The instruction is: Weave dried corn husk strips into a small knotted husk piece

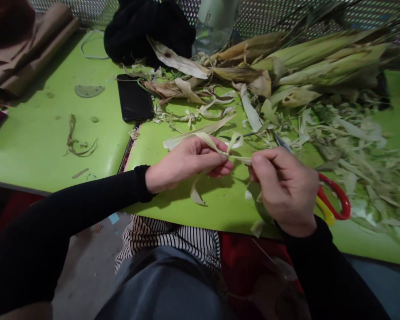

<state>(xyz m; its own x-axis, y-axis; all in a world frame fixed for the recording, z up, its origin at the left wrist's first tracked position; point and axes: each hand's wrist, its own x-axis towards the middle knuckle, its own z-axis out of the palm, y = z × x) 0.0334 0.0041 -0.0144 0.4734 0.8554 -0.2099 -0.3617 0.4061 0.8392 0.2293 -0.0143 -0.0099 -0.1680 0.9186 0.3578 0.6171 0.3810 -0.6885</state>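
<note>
Between my two hands is a pale green corn husk strip (234, 141) with a loop standing up near its middle. My left hand (200, 158) pinches it between thumb and fingers, close to the base of the loop. One end of husk hangs below that hand toward the table. With thumb and curled fingers, my right hand (283, 182) grips the other stretch of the strip, which looks taut between the hands. Scissors with red and yellow handles (343, 200) lie partly hidden behind my right hand. A long husk piece (200, 133) lies just beyond my left hand.
Corn husks (306, 66) are piled at the back right, and shredded scraps (363, 146) cover the right side. A black phone (135, 98) lies left of centre. Behind it sit a black cloth bundle (146, 29) and a clear container (213, 31). Brown paper (30, 53) lies far left.
</note>
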